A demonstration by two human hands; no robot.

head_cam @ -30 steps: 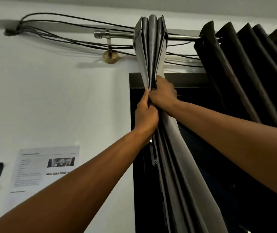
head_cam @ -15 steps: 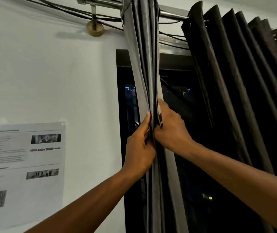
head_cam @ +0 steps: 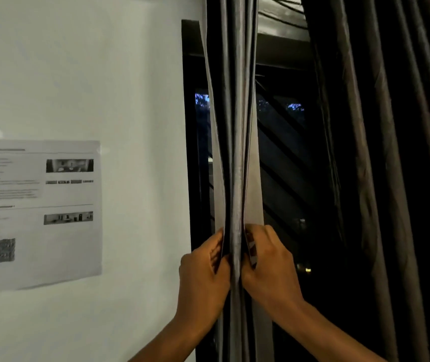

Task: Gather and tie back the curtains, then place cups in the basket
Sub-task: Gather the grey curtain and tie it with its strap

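A printed sheet (head_cam: 42,210) is stuck to the white wall (head_cam: 135,100) on the left; it carries lines of text, small photos and a square code patch in its lower corner, all too blurred to read. Right of it stands the dark window frame (head_cam: 190,126), with bits of blue showing through the glass. In front of the window hangs the gathered curtain (head_cam: 236,126), its grey folds pressed into one narrow upright bundle. The left hand (head_cam: 204,275) reaches up from below, its grip closed round the bundle's left side, fingers curled into the folds. The right hand (head_cam: 270,265) meets it from the other side at the same height, pinching the folds, knuckles outward. Further right the dark curtain (head_cam: 381,152) hangs in loose pleats.
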